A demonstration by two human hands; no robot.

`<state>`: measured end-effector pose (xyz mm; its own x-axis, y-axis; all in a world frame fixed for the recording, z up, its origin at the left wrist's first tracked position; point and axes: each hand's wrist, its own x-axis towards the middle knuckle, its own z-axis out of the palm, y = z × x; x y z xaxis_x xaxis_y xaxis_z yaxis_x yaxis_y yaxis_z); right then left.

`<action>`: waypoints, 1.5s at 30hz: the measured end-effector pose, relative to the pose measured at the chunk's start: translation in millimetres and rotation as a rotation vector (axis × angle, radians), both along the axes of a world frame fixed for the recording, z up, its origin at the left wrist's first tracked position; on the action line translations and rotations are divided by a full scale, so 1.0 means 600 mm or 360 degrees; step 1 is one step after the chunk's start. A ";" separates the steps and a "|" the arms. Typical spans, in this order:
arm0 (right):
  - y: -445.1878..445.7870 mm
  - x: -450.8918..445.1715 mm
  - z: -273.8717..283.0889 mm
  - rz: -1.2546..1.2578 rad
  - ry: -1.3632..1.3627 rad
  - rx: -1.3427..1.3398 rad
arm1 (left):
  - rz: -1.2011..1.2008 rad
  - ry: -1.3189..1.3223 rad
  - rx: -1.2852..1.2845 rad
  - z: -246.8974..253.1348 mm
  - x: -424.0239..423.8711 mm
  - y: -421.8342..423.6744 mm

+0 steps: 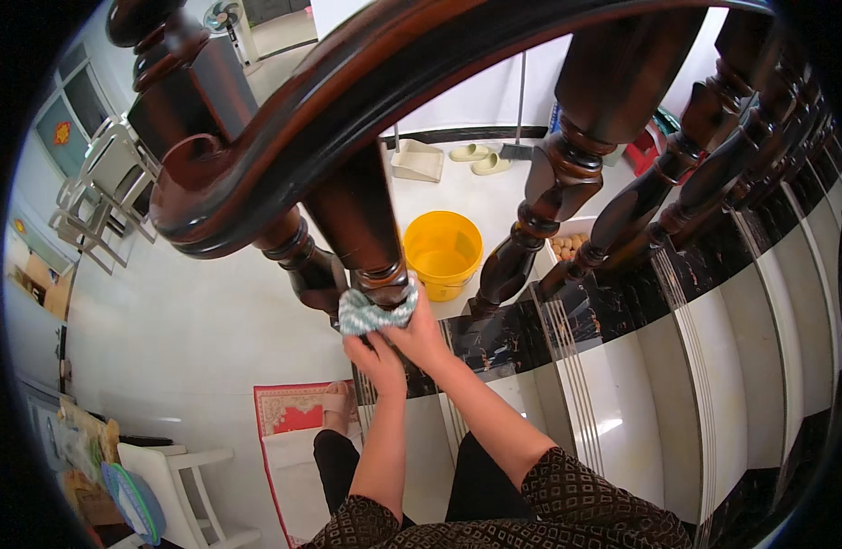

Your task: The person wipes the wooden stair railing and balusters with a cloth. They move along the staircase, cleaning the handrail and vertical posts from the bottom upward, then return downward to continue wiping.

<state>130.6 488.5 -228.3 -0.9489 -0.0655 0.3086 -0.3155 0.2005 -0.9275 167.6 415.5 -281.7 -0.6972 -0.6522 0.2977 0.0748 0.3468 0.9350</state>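
Observation:
A green-and-white cloth (pixel 369 314) is wrapped partway around the lower turned part of a dark wooden baluster (pixel 366 213). My right hand (pixel 421 329) grips the cloth at its right end, with the fingertips up against the wood. Below it, my left hand (pixel 378 360) holds the cloth's lower edge. Part of each hand's fingers is hidden by the fabric. Above both hands curves the glossy handrail (pixel 366 89), ending in a scroll at the left.
Beyond the balusters stands a yellow bucket (pixel 443 250). Stair treads (pixel 620 405) curve up to the right. A dustpan (pixel 417 161), slippers (pixel 489 163) and a broom (pixel 518 151) are near the wall. A red-bordered mat (pixel 290 453) lies below, with white chairs (pixel 115 171) at left.

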 end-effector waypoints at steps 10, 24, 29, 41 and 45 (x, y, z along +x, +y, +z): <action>-0.022 -0.047 0.026 0.0063 -0.0041 -0.0376 | -0.0858 0.0118 0.1170 0.015 -0.087 -0.016; -0.076 -0.015 0.007 -0.0562 0.0014 -0.0339 | -0.0758 0.0168 0.0744 -0.015 -0.040 -0.018; -0.035 -0.039 0.010 0.0032 -0.0193 -0.0369 | -0.0884 0.0403 0.1014 0.070 -0.022 -0.014; -0.002 -0.024 0.022 0.0197 0.0046 -0.0356 | -0.0619 0.0284 0.0028 0.059 -0.002 0.008; -0.007 0.003 0.070 0.0036 0.0172 -0.0155 | -0.0849 0.0407 0.0305 0.114 -0.002 -0.009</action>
